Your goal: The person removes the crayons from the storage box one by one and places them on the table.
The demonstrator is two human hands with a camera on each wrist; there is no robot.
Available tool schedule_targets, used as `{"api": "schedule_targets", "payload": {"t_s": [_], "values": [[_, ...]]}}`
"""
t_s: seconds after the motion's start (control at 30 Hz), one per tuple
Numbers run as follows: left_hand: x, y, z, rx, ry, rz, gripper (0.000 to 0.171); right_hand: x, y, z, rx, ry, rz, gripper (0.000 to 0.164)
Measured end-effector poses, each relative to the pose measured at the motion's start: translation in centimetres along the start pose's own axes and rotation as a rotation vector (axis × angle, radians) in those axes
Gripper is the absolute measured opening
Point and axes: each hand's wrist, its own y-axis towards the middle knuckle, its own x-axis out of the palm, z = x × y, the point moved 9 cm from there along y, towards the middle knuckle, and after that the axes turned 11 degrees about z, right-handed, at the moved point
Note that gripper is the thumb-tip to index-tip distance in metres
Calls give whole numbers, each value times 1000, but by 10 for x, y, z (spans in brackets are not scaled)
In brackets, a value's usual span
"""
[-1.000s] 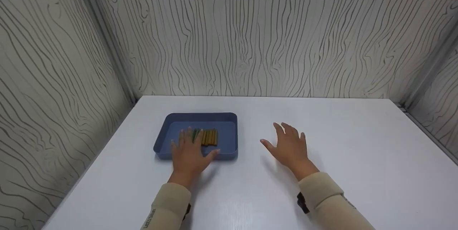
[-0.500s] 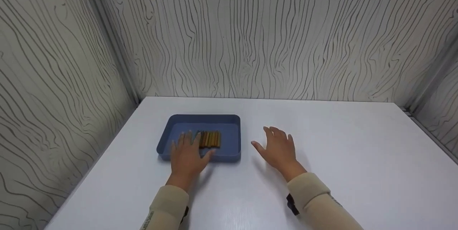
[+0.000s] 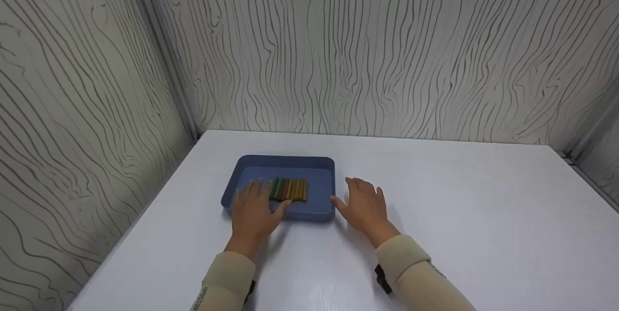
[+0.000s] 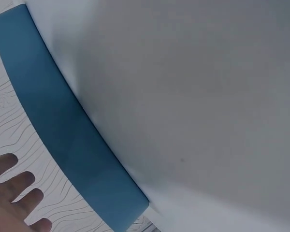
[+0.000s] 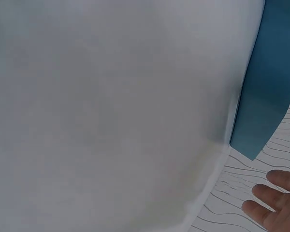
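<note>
A shallow blue tray (image 3: 319, 214) sits on the white table, left of centre. Inside it lies a row of short coloured sticks (image 3: 295, 189), green at the left, then reddish, then yellow-brown. Over the tray's front left part hovers my left hand (image 3: 254, 212), its fingers spread and partly covering the tray and perhaps some sticks. In the left wrist view its fingers (image 4: 19, 186) are apart from the tray's wall. Just beyond the tray's right side is my right hand (image 3: 362, 207), fingers loosely extended, thumb close to the rim; whether it touches cannot be told. Neither hand holds anything.
The white table (image 3: 459, 214) extends widely to the right of the tray. A wood-grain patterned panel (image 3: 338, 50) stands behind the table, and another such panel (image 3: 96, 122) rises along its left side.
My right hand has moved left, up to the tray's right side. The left hand stays over the tray's front left. The whole scene has shifted slightly rightward in the head view.
</note>
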Motion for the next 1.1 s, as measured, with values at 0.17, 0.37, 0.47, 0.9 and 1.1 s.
{"api": "schedule_targets", "payload": {"t_s": [0.17, 0.37, 0.47, 0.9, 1.1], "values": [[-4, -3, -2, 5, -7, 28, 67, 10, 3, -6, 17, -4, -41, 68], [-10, -3, -3, 20, -12, 62, 67, 19, 5, -13, 24, -17, -90, 70], [-12, -2, -4, 22, -20, 71, 67, 21, 6, -15, 16, -24, -107, 68], [-10, -3, 0, 12, -136, 87, 61, 25, 3, -10, 10, 3, -134, 55], [-10, -1, -5, -45, -182, 59, 57, 23, 0, -7, 12, -16, -155, 55]]}}
